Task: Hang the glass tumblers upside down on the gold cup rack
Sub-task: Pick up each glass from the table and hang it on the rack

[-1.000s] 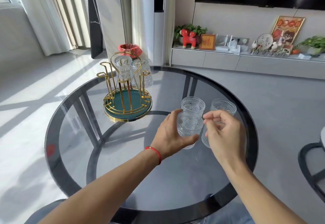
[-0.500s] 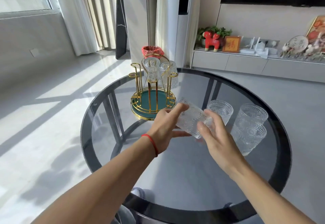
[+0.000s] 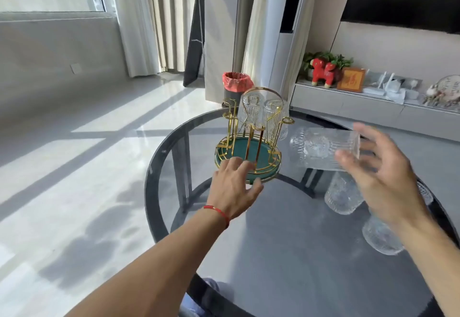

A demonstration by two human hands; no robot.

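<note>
The gold cup rack with a green round base stands at the far left of the round glass table. Two glass tumblers hang upside down on its far pegs; the near pegs are bare. My right hand holds another tumbler on its side in the air, just right of the rack. My left hand is spread open, its fingertips at the rack's front rim. Two more tumblers stand on the table under my right hand, partly hidden by it.
A bin with a red liner stands on the floor behind the rack. A low cabinet with ornaments runs along the right wall. The table's dark rim curves close to my left arm.
My left hand let go of the tumbler and moved to the rack's base. My right hand carried the tumbler up and toward the rack, turned on its side. The camera moved closer.
</note>
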